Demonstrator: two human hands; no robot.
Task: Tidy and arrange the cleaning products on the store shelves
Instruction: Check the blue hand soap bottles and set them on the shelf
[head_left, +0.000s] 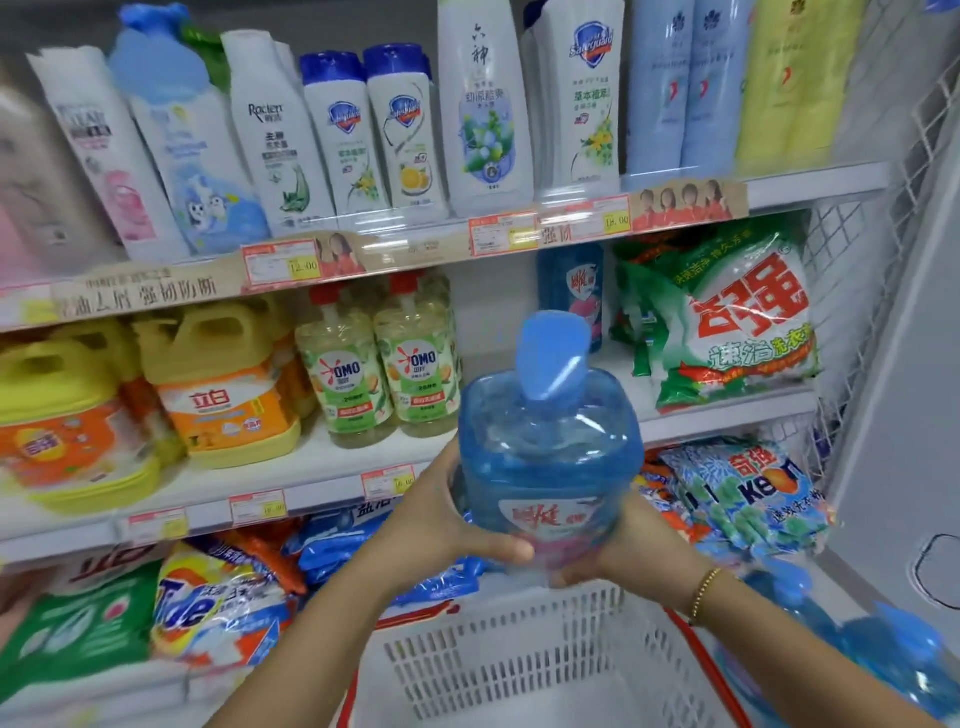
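Basket (519, 660), white plastic, red hdl: nearest, btm centre.
Blue bottle (545, 452), lg, blue cap: held upright above basket, in front of mid shelf (322, 462). Lower part is clasped from both sides, left grip (447, 525) curled round left side, right grip (628, 545) round right.
Bracelet (704, 592): worn on right wrist.
2nd blue bottle (883, 654): seen btm right, beside basket.
Mid shelf, behind: matching bottle (571, 296), OMO bottles (379, 374), yellow jugs (223, 384) at left, green detergent bag (727, 322) at right.
Top shelf (805, 182): body-wash bottles (483, 104) stood in a row.
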